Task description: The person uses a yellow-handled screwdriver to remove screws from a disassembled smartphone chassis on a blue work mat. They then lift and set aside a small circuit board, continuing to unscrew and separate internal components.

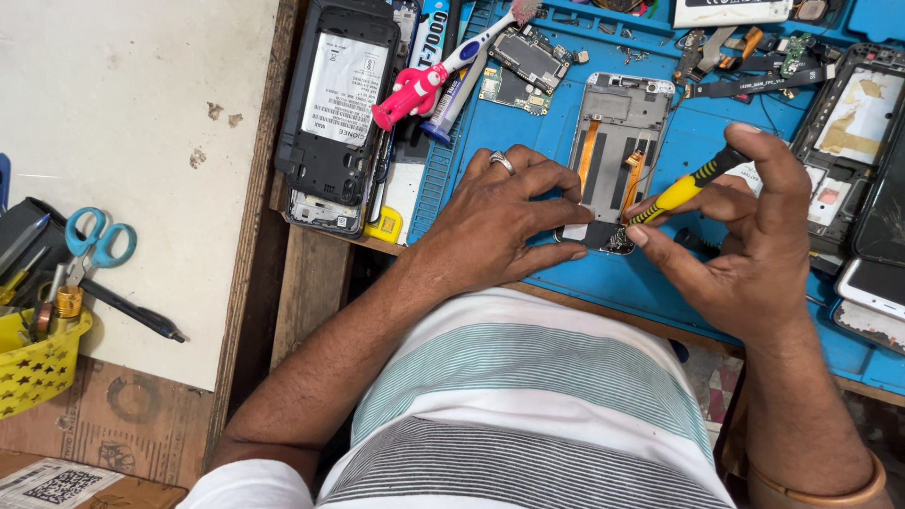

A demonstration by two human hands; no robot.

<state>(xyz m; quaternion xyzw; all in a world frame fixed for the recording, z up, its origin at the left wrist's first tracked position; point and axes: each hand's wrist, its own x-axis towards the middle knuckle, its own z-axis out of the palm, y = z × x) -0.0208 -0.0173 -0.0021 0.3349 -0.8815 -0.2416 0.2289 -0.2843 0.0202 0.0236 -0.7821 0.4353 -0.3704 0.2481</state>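
Screwdriver (681, 188) with a yellow and black handle sits pinched between the thumb and fingers of the right hand (745, 240), index finger resting on its top end and its tip set down at the lower edge of an opened phone frame (615, 155). That frame lies flat on a blue work mat (528, 132) near the front edge of the tabletop (311, 273), its inside facing up with orange ribbon strips showing. The left hand (500, 221), wearing a ring, lies spread with its fingertips pressed on the frame's lower left side, holding it down. Just above and to the left of the frame lies a bare circuit board (523, 66), and beside that a pink and white toothbrush (443, 71) slanting across a tube. Further left, partly off the mat, rests a larger dark phone body (337, 113) with a white label on its back, and a small yellow piece (385, 226) lies near its lower corner. To the right of the right hand are more phone shells (853, 123) and loose small parts along the top of the mat. Well apart on the far left, on a pale board (132, 113), lie blue-handled scissors (99, 240), a black pen (132, 311) and a yellow basket (38, 363) of tools.
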